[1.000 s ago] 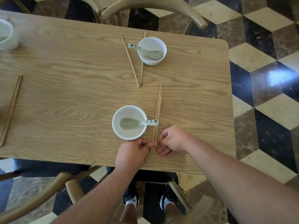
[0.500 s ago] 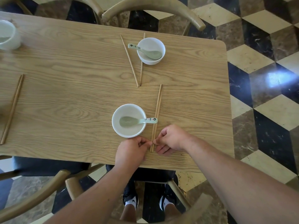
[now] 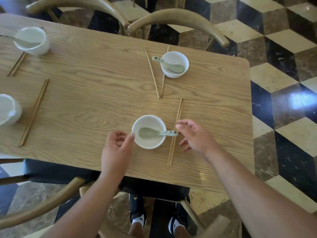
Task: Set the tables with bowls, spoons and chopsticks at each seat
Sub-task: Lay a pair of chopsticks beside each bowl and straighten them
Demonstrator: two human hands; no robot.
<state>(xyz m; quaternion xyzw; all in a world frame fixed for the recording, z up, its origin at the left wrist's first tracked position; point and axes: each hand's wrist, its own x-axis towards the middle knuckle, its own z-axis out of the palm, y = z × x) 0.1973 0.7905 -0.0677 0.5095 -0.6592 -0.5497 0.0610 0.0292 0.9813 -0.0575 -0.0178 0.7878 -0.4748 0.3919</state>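
On the wooden table (image 3: 103,103) a white bowl (image 3: 148,143) stands at the near seat with a pale green spoon (image 3: 151,133) in it, handle pointing right. A straight pair of chopsticks (image 3: 175,133) lies just right of the bowl. My left hand (image 3: 116,148) hovers at the bowl's left rim, fingers apart, holding nothing. My right hand (image 3: 197,136) hovers over the chopsticks by the spoon handle, open and empty. At the far seat a second bowl (image 3: 174,64) holds a spoon (image 3: 169,64), with its splayed chopsticks (image 3: 154,74) to its left.
Two more bowls (image 3: 32,40) (image 3: 7,109) stand at the left, each beside a pair of chopsticks (image 3: 17,64) (image 3: 34,112). Curved wooden chairs (image 3: 180,19) ring the table, one with a dark seat (image 3: 56,170) below the near edge. The checkered floor (image 3: 283,83) lies to the right.
Both hands have let go of the near chopsticks' lower ends and lifted up to either side of the bowl, fingers spread. The view has shifted, showing more of the table's left.
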